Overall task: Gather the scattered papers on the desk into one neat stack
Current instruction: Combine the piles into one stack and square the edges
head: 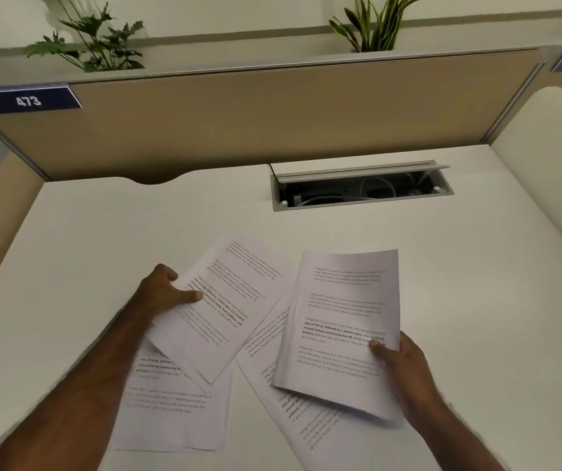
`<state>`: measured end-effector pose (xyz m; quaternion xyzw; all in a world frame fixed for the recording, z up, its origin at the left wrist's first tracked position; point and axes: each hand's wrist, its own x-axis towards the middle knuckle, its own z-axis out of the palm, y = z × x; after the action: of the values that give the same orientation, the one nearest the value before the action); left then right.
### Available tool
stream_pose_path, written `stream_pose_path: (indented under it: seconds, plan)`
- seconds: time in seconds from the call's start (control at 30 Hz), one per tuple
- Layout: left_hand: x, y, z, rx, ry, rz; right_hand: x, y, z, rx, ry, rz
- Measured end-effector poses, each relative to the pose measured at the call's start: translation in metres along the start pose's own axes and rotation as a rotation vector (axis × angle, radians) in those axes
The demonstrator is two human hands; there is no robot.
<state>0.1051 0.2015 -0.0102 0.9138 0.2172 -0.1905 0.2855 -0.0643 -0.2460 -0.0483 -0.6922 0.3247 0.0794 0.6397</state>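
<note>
Printed white papers lie scattered on a white desk [103, 249]. My left hand [164, 294] grips the left edge of a tilted sheaf of sheets [235, 300], thumb on top. My right hand [398, 362] pinches the right edge of a second small bundle of papers [340, 317], lifted a little off the desk and slightly curled. One sheet [177, 413] lies flat under my left forearm side. Another sheet [307, 426] lies slanted beneath the right bundle, partly hidden by it.
An open cable tray [361, 188] with wires is sunk into the desk at the back right. A beige partition [256, 120] with a label "473" [28, 100] closes the far side, with plants above. A white side panel [551, 185] stands at the right.
</note>
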Motion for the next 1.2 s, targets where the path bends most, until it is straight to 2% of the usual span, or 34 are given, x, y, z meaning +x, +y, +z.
stream_pose_path:
  seconds: [0.17, 0.23, 0.33, 0.53, 0.63, 0.73, 0.97, 1.07, 1.2]
  plan:
    - [-0.008, 0.006, -0.003, 0.04, 0.011, 0.102, -0.001, -0.004, 0.002, 0.009, -0.006, -0.001]
    - [-0.013, 0.01, -0.005, -0.028, 0.048, 0.148, -0.002, -0.005, 0.003, 0.008, 0.0, -0.006]
    - [-0.025, 0.017, -0.014, -0.196, 0.069, 0.189, -0.004, -0.005, 0.003, -0.008, 0.004, -0.017]
    - [-0.064, 0.026, -0.025, -0.704, 0.017, 0.098, -0.008, -0.003, 0.003, -0.033, -0.015, -0.035]
    - [-0.086, 0.029, -0.015, -0.911, -0.069, 0.078, -0.011, -0.004, 0.005, -0.037, -0.046, -0.023]
    - [-0.11, 0.036, 0.015, -1.01, -0.17, 0.048, -0.016, -0.006, 0.006, -0.014, -0.094, -0.009]
    - [-0.167, 0.048, 0.108, -0.956, -0.222, -0.068, -0.032, -0.017, 0.005, 0.072, -0.303, 0.1]
    - [-0.189, 0.05, 0.137, -0.879, -0.21, -0.024, -0.032, -0.015, 0.002, 0.026, -0.344, 0.084]
    - [-0.211, 0.052, 0.16, -0.663, -0.205, 0.096, -0.025, -0.004, -0.004, -0.08, -0.294, 0.084]
